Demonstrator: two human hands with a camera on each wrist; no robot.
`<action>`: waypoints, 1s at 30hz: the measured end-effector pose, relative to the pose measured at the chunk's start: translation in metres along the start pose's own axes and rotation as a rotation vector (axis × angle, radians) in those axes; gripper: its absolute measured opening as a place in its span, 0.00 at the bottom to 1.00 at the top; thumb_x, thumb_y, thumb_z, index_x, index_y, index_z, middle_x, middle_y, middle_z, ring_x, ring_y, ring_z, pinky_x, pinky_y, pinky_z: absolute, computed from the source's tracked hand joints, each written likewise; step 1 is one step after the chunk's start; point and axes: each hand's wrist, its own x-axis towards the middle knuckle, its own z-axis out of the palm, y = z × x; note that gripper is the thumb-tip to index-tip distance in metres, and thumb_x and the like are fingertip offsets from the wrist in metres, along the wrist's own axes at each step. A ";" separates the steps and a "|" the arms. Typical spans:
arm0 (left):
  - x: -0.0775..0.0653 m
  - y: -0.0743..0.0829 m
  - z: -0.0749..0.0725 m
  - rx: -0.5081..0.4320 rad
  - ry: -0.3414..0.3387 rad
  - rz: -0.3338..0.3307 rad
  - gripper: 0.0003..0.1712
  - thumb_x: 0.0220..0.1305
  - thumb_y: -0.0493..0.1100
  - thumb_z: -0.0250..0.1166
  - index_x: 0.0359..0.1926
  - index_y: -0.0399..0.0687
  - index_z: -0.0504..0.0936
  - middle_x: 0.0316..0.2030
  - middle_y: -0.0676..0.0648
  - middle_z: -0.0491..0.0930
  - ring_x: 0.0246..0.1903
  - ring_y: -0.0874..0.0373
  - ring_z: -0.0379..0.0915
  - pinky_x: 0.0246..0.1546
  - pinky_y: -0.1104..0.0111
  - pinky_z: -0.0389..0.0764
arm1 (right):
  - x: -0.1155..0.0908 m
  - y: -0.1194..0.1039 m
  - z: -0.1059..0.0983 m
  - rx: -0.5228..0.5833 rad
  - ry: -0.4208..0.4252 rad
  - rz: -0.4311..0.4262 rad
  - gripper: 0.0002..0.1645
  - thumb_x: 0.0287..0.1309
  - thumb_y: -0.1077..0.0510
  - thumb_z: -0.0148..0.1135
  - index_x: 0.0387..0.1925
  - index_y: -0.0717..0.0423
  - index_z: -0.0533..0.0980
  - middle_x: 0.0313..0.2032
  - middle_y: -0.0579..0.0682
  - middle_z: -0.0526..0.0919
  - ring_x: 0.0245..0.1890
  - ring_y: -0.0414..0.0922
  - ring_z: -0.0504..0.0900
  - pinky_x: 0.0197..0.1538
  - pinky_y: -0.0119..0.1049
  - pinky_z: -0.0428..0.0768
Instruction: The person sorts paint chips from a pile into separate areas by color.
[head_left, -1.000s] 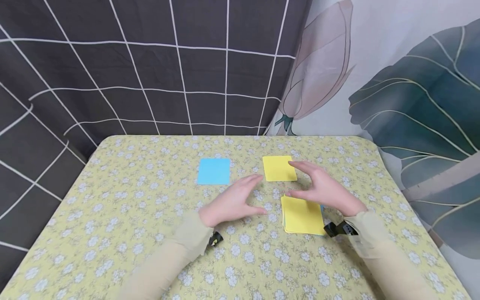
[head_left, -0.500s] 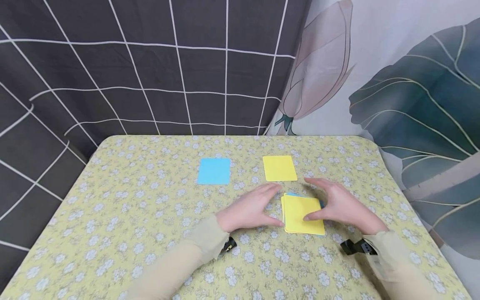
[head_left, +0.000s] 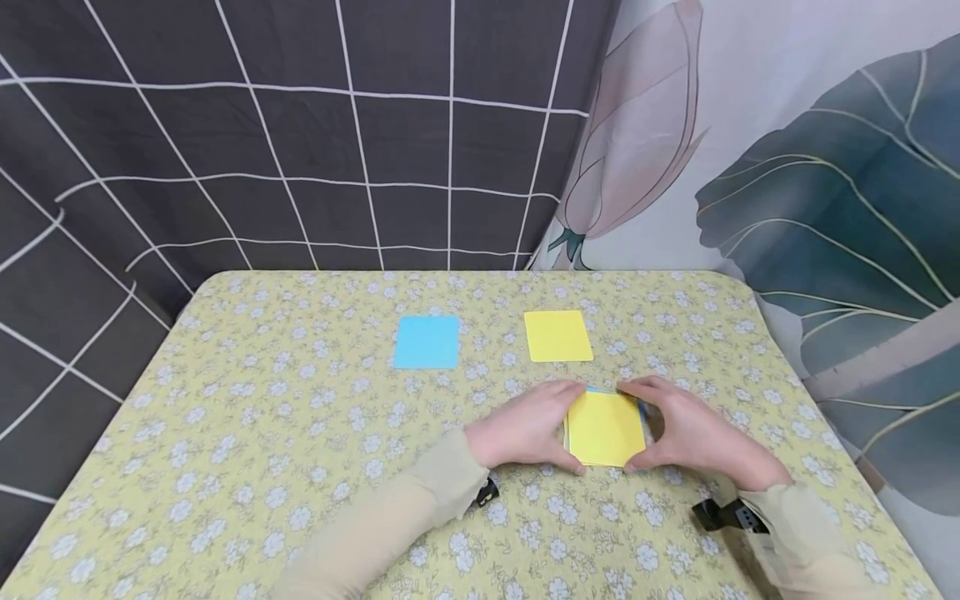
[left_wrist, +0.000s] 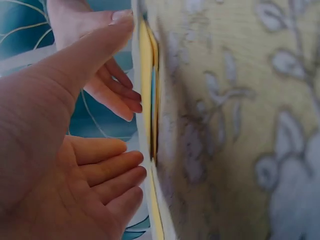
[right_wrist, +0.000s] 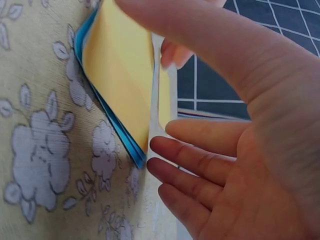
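A loose stack of square paper sheets (head_left: 606,429), yellow on top with blue showing at its edges, lies on the flowered cloth. My left hand (head_left: 528,423) is along its left side, fingertips at the far corner and thumb at the near one. Opposite it, my right hand (head_left: 693,433) frames the right side the same way. In the left wrist view the fingers (left_wrist: 117,172) are nearly straight beside the thin yellow and blue edges of the stack. Blue layers fan out under the yellow top sheet (right_wrist: 120,65) in the right wrist view.
Behind the stack lie a single blue square (head_left: 426,342) and, to its right, a single yellow square (head_left: 558,336). The flowered tablecloth (head_left: 262,467) reaches back to a dark grid curtain (head_left: 300,133). A flower-patterned curtain (head_left: 765,75) hangs at the right.
My left hand has moved right to the stack's left side. My right hand has come back from the yellow square and over the stack to its right side. The top sheets look more squared up.
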 end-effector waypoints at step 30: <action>0.004 0.002 0.002 0.026 0.002 -0.003 0.62 0.52 0.60 0.80 0.76 0.35 0.59 0.73 0.42 0.64 0.70 0.54 0.61 0.70 0.72 0.58 | -0.003 -0.001 0.006 0.003 0.023 -0.013 0.62 0.28 0.37 0.88 0.63 0.66 0.74 0.55 0.55 0.73 0.50 0.53 0.75 0.50 0.53 0.82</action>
